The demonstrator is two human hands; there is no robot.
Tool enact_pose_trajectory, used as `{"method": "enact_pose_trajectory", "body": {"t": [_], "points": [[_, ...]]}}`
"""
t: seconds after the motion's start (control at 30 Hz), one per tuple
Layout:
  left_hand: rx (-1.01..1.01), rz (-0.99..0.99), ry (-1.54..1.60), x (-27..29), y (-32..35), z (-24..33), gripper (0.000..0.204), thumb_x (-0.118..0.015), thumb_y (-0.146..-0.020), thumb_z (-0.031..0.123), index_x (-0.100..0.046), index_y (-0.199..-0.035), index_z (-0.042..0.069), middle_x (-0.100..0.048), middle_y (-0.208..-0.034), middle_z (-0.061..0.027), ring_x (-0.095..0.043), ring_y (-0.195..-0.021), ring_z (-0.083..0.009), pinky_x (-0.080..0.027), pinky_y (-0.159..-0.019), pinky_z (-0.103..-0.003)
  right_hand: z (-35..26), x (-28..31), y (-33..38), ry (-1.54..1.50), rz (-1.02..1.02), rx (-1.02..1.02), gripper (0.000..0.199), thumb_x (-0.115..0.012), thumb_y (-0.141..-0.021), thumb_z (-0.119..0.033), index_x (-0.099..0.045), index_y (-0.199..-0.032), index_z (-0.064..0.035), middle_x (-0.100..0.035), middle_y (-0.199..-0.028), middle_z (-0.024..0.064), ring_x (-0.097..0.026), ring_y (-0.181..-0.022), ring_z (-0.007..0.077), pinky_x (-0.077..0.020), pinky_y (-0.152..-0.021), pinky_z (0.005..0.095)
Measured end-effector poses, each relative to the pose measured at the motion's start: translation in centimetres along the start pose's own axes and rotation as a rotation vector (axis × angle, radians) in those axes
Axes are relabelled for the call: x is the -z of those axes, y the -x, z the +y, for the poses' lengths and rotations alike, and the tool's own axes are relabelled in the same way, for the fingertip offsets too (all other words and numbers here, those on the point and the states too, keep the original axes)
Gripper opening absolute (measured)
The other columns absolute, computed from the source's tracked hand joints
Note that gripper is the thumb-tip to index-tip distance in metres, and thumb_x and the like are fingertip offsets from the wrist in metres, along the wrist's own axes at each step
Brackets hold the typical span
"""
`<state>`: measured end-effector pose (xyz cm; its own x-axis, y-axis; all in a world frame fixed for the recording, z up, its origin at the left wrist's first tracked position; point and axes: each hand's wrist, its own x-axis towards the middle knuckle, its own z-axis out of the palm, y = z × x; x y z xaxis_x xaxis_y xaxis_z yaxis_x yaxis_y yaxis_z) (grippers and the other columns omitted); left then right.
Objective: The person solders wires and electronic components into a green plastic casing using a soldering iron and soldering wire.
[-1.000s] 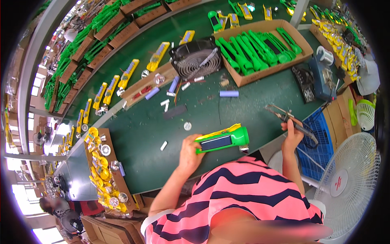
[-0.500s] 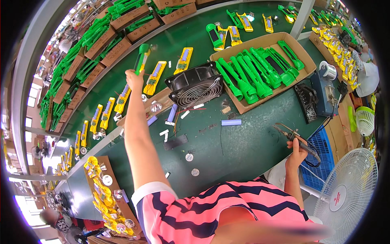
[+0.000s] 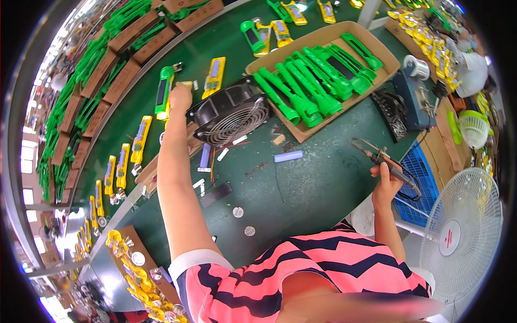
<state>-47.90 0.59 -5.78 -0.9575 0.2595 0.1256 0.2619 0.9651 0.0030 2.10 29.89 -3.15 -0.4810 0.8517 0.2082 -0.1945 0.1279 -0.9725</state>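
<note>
My left hand (image 3: 180, 98) reaches out over the green belt, its fingers closed around a yellow lamp housing (image 3: 187, 83), most of which the hand covers. Just left of those fingers lies a green lamp housing (image 3: 163, 92) with a dark panel and a bit of yellow at its lower end. On the right, my right hand (image 3: 385, 184) grips a soldering iron (image 3: 405, 182) by its dark handle, the tip pointing up and left above the bench. Right of the left hand rests another yellow housing (image 3: 214, 77) with a purple battery cell in it.
A black fan (image 3: 226, 110) stands beside my left forearm. Behind it is a cardboard box (image 3: 390, 67) of green housings. A battery cell (image 3: 288, 156) lies on the bench. At right are a solder spool (image 3: 416, 67), a blue station (image 3: 412, 99), a blue basket (image 3: 417, 210) and a white fan (image 3: 460, 237).
My left hand has let go of the green housing, now on the belt, and has moved to the yellow one beside it. The view has shifted right; my right hand keeps the soldering iron.
</note>
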Motion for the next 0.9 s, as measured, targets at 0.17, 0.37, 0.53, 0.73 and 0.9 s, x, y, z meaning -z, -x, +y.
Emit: {"method": "enact_pose_trajectory", "body": {"t": [0.17, 0.37, 0.53, 0.73, 0.9], "points": [[-0.038, 0.118, 0.173, 5.3, 2.4, 1.9, 0.072, -0.074, -0.064, 0.018, -0.035, -0.124, 0.009, -0.056, -0.098, -0.0217, -0.057, -0.091, -0.0356, -0.047, -0.078, -0.041, -1.6, -1.3, -1.7, -0.024, -0.107, 0.045, 0.028, -0.056, -0.082, -0.006, -0.049, -0.108, 0.0029, -0.062, -0.077, 0.0123, -0.058, -0.059, 0.0145, -0.047, -0.06, 0.0254], [-0.242, 0.345, 0.073, 18.4, 9.0, 0.0, 0.058, -0.076, -0.06, 0.023, -0.053, -0.113, 0.017, -0.052, -0.102, -0.0127, -0.056, -0.089, -0.0291, -0.047, -0.074, -0.038, -4.0, -8.5, -6.2, 0.263, -0.384, 0.333, 0.061, -0.068, -0.069, -0.003, -0.037, -0.122, -0.0061, -0.063, -0.097, 0.011, -0.06, -0.088, 0.0178, -0.0291, -0.099, 0.0448], [-0.08, 0.529, 0.107, 27.1, 21.3, -2.0, 0.036, -0.074, -0.063, 0.029, -0.057, -0.086, 0.007, -0.055, -0.086, -0.0084, -0.056, -0.079, -0.0278, -0.045, -0.068, -0.036, -0.9, -12.6, -9.0, 0.734, -0.439, 0.571, 0.068, -0.067, -0.068, -0.007, -0.032, -0.125, -0.0148, -0.063, -0.087, 0.0116, -0.06, -0.086, 0.0272, -0.0137, -0.098, 0.0609], [0.057, 0.364, 0.825, 20.7, 36.9, 1.5, 0.02, -0.069, -0.069, 0.004, -0.052, -0.079, 0.003, -0.059, -0.091, -0.0108, -0.054, -0.087, -0.0189, -0.043, -0.078, -0.032, 1.1, -14.5, -10.3, 0.844, -0.389, 0.537, 0.043, -0.046, -0.081, -0.014, -0.034, -0.122, -0.0195, -0.062, -0.074, 0.0151, -0.061, -0.078, 0.033, -0.0095, -0.095, 0.0672], [0.347, 0.29, 1.174, 9.8, 46.1, 9.1, 0.015, -0.067, -0.069, 0.004, -0.054, -0.075, 0.004, -0.059, -0.092, -0.0097, -0.052, -0.088, -0.0179, -0.04, -0.081, -0.031, 1.8, -15.7, -11.4, 0.664, -0.431, 0.417, 0.056, -0.062, -0.071, -0.011, -0.04, -0.121, -0.0192, -0.061, -0.092, 0.0096, -0.06, -0.083, 0.0247, -0.0312, -0.092, 0.0475]]}}
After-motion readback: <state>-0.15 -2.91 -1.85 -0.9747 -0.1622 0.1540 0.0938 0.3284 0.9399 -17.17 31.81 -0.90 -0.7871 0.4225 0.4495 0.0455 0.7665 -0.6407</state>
